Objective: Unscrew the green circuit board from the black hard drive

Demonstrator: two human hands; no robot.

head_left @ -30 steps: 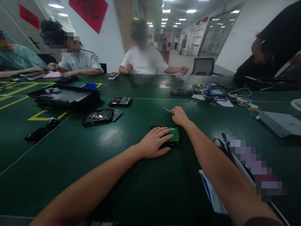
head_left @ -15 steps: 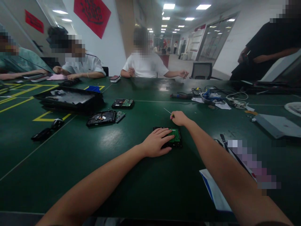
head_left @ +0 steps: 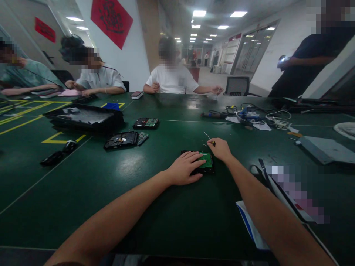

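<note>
A black hard drive with a green circuit board (head_left: pixel 205 162) lies in front of me on the dark green table (head_left: pixel 144 207). My left hand (head_left: pixel 184 168) lies flat on its left half, fingers stretched out and pressing it down. My right hand (head_left: pixel 222 149) is closed round a small screwdriver (head_left: pixel 209 139), whose thin shaft points up and to the left. This hand hovers just behind the drive's far right corner.
Two more opened drives (head_left: pixel 122 139) (head_left: pixel 146 123) and a black tray (head_left: pixel 83 117) lie to the left. Cables and tools (head_left: pixel 249 114) sit behind on the right, a grey panel (head_left: pixel 327 148) and papers (head_left: pixel 257 229) nearer. Three people sit across; another stands at the right.
My right hand with the screwdriver has drawn back from farther out on the table toward the drive's far right corner. My left hand stays on the drive.
</note>
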